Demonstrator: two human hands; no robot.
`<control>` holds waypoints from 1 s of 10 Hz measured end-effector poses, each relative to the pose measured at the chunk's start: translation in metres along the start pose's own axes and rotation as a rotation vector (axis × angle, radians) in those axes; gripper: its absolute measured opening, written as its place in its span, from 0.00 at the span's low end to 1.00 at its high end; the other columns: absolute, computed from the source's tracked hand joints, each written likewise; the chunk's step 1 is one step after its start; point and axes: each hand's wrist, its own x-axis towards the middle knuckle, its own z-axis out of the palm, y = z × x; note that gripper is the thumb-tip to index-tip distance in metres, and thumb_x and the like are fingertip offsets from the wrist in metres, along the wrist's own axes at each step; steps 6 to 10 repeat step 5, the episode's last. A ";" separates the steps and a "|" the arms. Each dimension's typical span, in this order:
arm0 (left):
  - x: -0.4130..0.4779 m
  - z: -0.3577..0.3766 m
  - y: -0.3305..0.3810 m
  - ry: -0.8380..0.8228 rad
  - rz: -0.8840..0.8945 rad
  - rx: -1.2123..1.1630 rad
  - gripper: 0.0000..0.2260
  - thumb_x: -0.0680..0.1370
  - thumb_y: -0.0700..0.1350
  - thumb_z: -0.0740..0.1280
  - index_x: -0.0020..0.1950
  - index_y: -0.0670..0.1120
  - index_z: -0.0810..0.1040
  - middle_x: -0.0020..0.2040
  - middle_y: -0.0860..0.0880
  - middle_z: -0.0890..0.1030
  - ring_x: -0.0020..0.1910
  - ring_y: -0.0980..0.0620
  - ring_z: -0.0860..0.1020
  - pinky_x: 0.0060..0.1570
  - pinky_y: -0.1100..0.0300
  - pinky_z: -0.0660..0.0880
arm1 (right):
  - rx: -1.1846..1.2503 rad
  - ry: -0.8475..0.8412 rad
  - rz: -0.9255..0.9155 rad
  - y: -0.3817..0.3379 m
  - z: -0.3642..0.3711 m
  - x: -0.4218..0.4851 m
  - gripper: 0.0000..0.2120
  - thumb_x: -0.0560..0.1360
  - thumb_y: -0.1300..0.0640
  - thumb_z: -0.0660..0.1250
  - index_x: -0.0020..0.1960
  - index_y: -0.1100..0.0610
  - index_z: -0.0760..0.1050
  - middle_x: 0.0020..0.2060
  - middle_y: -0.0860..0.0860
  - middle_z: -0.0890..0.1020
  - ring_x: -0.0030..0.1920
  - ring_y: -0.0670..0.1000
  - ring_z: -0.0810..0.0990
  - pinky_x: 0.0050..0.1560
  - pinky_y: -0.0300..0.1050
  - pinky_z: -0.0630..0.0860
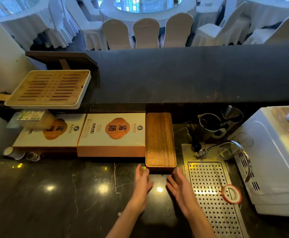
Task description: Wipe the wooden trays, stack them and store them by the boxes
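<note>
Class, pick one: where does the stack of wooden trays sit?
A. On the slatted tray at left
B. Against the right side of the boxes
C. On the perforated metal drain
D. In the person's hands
B: the wooden trays stand directly right of the boxes, with both hands open just below them.

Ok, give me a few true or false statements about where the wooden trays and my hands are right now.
1. The stack of dark rectangular wooden trays stands right beside the cream and orange gift boxes. True.
2. The left hand grips a cloth. False: both hands are open and hold nothing.
3. The right hand rests on the perforated steel drain grille. False: it is over the dark marble counter, just left of the grille.
4. A red-rimmed tape roll lies on the grille. True.
</note>
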 end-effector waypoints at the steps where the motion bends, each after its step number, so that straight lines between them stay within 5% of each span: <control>1: -0.013 -0.005 -0.017 0.081 0.422 0.679 0.30 0.81 0.44 0.59 0.77 0.61 0.50 0.79 0.59 0.49 0.77 0.59 0.49 0.74 0.54 0.52 | -0.846 0.080 -0.372 0.014 -0.003 -0.004 0.29 0.80 0.41 0.56 0.76 0.35 0.45 0.77 0.37 0.48 0.77 0.43 0.49 0.75 0.49 0.52; 2: -0.017 -0.006 -0.024 0.016 0.556 1.234 0.34 0.80 0.42 0.56 0.77 0.62 0.38 0.78 0.62 0.36 0.78 0.55 0.37 0.76 0.45 0.45 | -1.412 0.129 -0.541 0.020 -0.010 -0.005 0.33 0.81 0.42 0.53 0.78 0.43 0.37 0.78 0.44 0.37 0.78 0.47 0.40 0.78 0.51 0.50; 3: -0.021 -0.006 -0.016 -0.005 0.527 1.357 0.34 0.80 0.41 0.57 0.79 0.56 0.40 0.80 0.57 0.40 0.79 0.49 0.41 0.76 0.39 0.45 | -1.582 0.144 -0.521 0.010 -0.012 -0.010 0.33 0.81 0.44 0.54 0.78 0.45 0.38 0.78 0.48 0.39 0.79 0.53 0.41 0.77 0.52 0.52; 4: -0.036 -0.012 -0.001 0.062 0.653 1.216 0.26 0.81 0.45 0.59 0.78 0.54 0.55 0.79 0.53 0.57 0.79 0.50 0.51 0.76 0.45 0.49 | -1.477 0.158 -0.612 -0.004 -0.007 -0.028 0.30 0.81 0.45 0.57 0.79 0.47 0.50 0.79 0.48 0.54 0.78 0.50 0.50 0.75 0.49 0.56; 5: -0.061 -0.028 0.010 0.162 0.871 1.078 0.17 0.80 0.50 0.59 0.68 0.53 0.71 0.60 0.60 0.77 0.63 0.69 0.69 0.71 0.55 0.65 | -1.269 0.210 -0.858 -0.010 -0.006 -0.059 0.20 0.79 0.48 0.62 0.70 0.46 0.68 0.63 0.44 0.77 0.62 0.37 0.70 0.64 0.43 0.73; 10: -0.061 -0.028 0.010 0.162 0.871 1.078 0.17 0.80 0.50 0.59 0.68 0.53 0.71 0.60 0.60 0.77 0.63 0.69 0.69 0.71 0.55 0.65 | -1.269 0.210 -0.858 -0.010 -0.006 -0.059 0.20 0.79 0.48 0.62 0.70 0.46 0.68 0.63 0.44 0.77 0.62 0.37 0.70 0.64 0.43 0.73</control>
